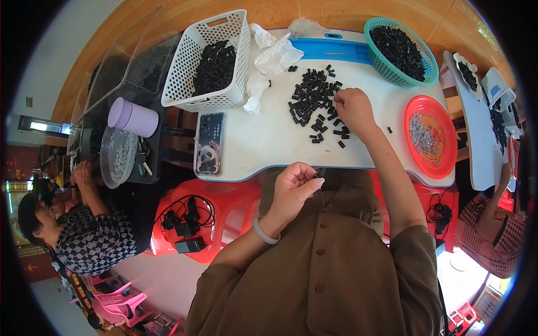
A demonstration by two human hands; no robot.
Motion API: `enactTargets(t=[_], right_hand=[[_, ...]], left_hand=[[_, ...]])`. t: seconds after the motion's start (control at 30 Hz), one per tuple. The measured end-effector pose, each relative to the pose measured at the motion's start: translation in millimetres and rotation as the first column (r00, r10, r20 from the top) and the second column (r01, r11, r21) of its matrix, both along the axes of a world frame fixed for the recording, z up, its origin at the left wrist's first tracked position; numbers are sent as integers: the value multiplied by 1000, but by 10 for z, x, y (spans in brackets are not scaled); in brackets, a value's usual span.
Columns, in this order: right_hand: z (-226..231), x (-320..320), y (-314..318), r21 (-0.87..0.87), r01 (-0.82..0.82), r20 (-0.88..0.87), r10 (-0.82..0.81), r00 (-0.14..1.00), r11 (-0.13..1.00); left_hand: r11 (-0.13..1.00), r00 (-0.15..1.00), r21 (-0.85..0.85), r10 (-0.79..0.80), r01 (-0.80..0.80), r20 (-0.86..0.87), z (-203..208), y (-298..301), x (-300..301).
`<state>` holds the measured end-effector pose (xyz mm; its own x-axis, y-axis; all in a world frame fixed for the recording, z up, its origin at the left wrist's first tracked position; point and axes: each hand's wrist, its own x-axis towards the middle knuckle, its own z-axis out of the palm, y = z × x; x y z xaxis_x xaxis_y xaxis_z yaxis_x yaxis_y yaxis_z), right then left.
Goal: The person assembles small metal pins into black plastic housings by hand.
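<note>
in the head view, the left hand (292,187) is raised near the body just off the surface's (263,145) near edge, fingers pinched on one small black piece (317,176) at its fingertips. the right hand (353,109) rests at the 3 o'clock edge of the heap of black pieces (312,101) on the white surface, fingers curled down onto it; whether it has one picked up i cannot tell. much looks left to do: the loose heap is large, and the white basket (196,61) at 11 o'clock and the green basket (386,64) at 1 o'clock both sit full of black pieces. the red plate (417,112) at 3 o'clock holds a small heap of pale metal bits, so only part seems done, as i judge it. a phone (210,143) with a panda picture on its case lies at 9 o'clock of the heap; white crumpled bags (272,59) lie at 12 o'clock, beside a blue strip (330,50). a lilac cylinder (133,116) lies far off at 9 o'clock.
</note>
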<state>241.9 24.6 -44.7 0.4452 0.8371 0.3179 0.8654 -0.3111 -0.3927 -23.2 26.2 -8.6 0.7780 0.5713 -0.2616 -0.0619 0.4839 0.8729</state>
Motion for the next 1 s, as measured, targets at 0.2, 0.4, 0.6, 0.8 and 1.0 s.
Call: enactTargets(t=[0.2, 0.4, 0.6, 0.8, 1.0], right_hand=[[231, -160, -177, 362, 214, -646, 78, 760, 907], [759, -573, -559, 513, 263, -832, 549, -85, 817], [1029, -1011, -776, 651, 218, -667, 686, -291, 727], [1191, -1203, -901, 624, 241, -692, 669, -273, 743], [1124, -1207, -983, 597, 127, -777, 611, -154, 792]], left_hand=[[1000, 1000, 1, 1, -1, 1, 44, 18, -65], [999, 996, 25, -30, 27, 85, 297, 5, -13], [994, 966, 76, -89, 73, 243, 677, -45, 58], [979, 942, 187, -135, 79, 308, 836, -111, -53], [972, 941, 220, -147, 81, 304, 913, -133, -109]])
